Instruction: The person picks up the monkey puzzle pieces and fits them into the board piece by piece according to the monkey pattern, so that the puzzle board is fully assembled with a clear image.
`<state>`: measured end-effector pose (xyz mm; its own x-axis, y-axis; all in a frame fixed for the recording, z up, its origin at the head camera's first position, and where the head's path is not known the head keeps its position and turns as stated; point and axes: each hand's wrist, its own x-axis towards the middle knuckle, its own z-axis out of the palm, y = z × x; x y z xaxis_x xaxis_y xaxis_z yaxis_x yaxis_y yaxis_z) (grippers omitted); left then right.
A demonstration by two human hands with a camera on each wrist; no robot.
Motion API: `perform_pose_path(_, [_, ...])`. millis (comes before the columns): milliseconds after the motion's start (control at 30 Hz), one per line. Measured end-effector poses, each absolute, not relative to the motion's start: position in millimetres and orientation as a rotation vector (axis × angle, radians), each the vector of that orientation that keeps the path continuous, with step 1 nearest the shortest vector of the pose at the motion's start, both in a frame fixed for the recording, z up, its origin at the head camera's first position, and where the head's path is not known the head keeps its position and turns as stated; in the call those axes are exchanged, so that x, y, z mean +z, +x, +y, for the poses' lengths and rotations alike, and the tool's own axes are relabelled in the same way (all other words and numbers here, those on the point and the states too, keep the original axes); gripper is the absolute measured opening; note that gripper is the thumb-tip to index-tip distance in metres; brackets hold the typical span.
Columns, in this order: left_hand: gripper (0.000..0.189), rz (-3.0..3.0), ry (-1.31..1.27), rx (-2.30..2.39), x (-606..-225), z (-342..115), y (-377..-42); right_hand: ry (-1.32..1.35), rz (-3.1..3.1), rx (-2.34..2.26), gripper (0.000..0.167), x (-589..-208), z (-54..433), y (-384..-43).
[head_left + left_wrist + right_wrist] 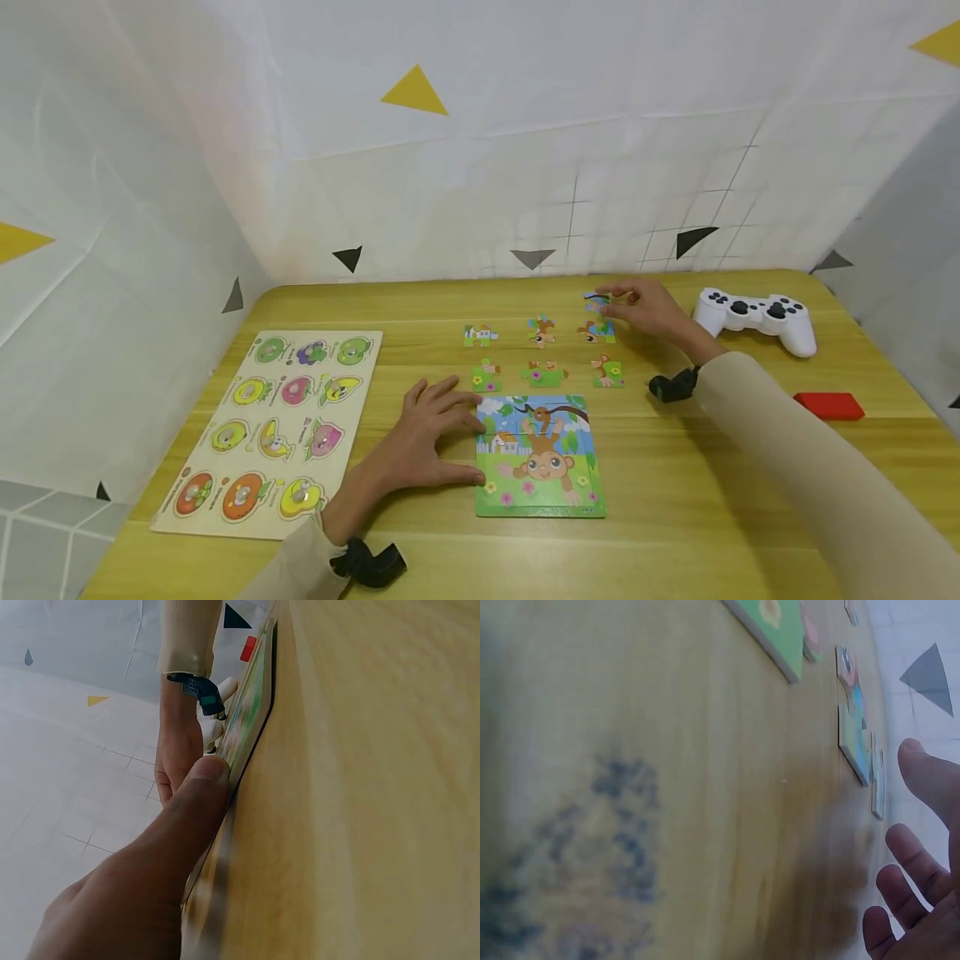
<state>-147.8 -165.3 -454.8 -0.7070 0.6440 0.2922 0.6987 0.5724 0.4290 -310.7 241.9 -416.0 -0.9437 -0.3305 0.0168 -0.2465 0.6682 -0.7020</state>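
Note:
A square monkey picture puzzle board [542, 492] lies flat at the front middle in the head view. My left hand [431, 433] is beside it, fingers spread and thumb by its left edge; the left wrist view shows the thumb [180, 814] against that edge. Behind the board, several loose jigsaw pieces lie in rough rows, among them a house piece [478, 335] and a monkey-face piece [542, 332]. My right hand [647, 310] reaches to the farthest piece [591, 305] at the back right. In the right wrist view its fingers appear parted, apart from the pieces.
A wooden fruit peg puzzle [288, 433] lies to the left. On the right are a white game controller [757, 317], close behind my right wrist, and a red block [828, 406]. A patterned white cloth [465, 192] hangs behind the table.

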Motion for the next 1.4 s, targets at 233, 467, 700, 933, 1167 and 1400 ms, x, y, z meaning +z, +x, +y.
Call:
perform_pose_path(233, [0.053,-2.700,-1.152,-0.805,-454.7,-165.1,-147.8,-0.457,2.733,-1.123,0.048,-420.4,244.6,-318.4])
perform_pose_path(467, [0.053,-2.693,-1.149,-0.803,-455.6,-165.7,-147.7,-0.524,2.765,-1.033,0.051,-421.4,242.4,-325.5])
perform_pose_path(700, [0.054,-2.695,-1.152,-0.801,-455.5,-165.8,-147.5,-0.518,2.780,-0.990,0.052,-420.1,239.2,-327.4])
perform_pose_path(933, [0.054,-2.692,-1.155,-0.780,-457.1,-166.2,-147.8,-0.512,2.815,-0.921,0.051,-420.9,236.4,-328.9])
perform_pose_path(1167, [0.054,-2.689,-1.154,-0.791,-456.0,-166.1,-147.8,-0.506,2.825,-0.884,0.054,-421.3,236.0,-330.3])
perform_pose_path(1400, [0.054,-2.690,-1.154,-0.797,-455.4,-166.2,-147.4,-0.490,2.822,-0.881,0.054,-419.6,235.1,-329.9])
